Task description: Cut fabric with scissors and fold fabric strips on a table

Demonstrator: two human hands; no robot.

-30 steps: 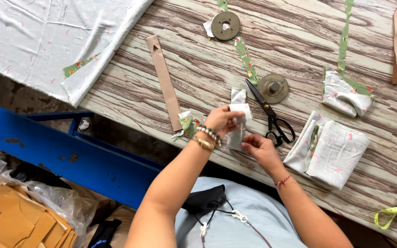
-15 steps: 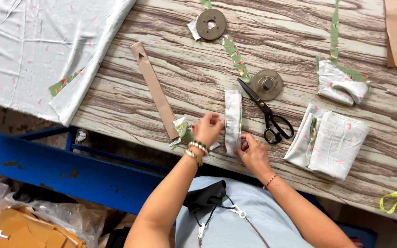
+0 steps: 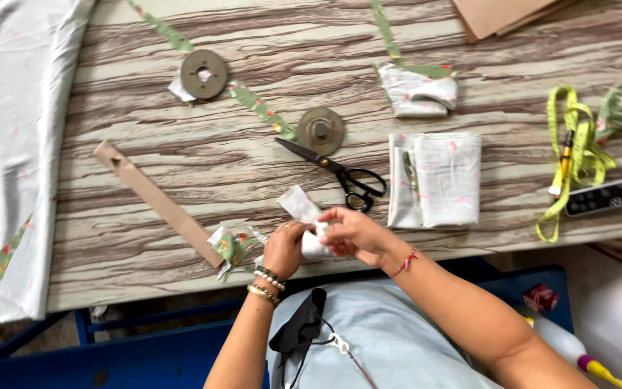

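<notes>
Far left, at nine o'clock: white cloth [image 3: 16, 144] draped over the table [image 3: 145, 238] edge. Next, a tan strip [image 3: 158, 204] slanting toward the near edge, a green scrap [image 3: 230, 245] bunched at its lower end. Up at eleven o'clock, a metal disc [image 3: 204, 73] on a green ribbon [image 3: 253, 104]. At the near edge, around six o'clock: left hand [image 3: 286, 248], beaded bracelets at the wrist, fingers curled and pinching a white strip [image 3: 304, 216]; strip sticking up toward eleven o'clock from the grip. Right hand [image 3: 358, 234] touching the left, fingers closed on the same strip. Just above, toward twelve, scissors [image 3: 336, 173], blades near a second disc [image 3: 320, 130]. At two o'clock, folded white cloth [image 3: 437, 180], a smaller bundle [image 3: 417, 90] beyond. At three o'clock, yellow tape measure [image 3: 574, 155] and a dark remote [image 3: 606, 196]
</notes>
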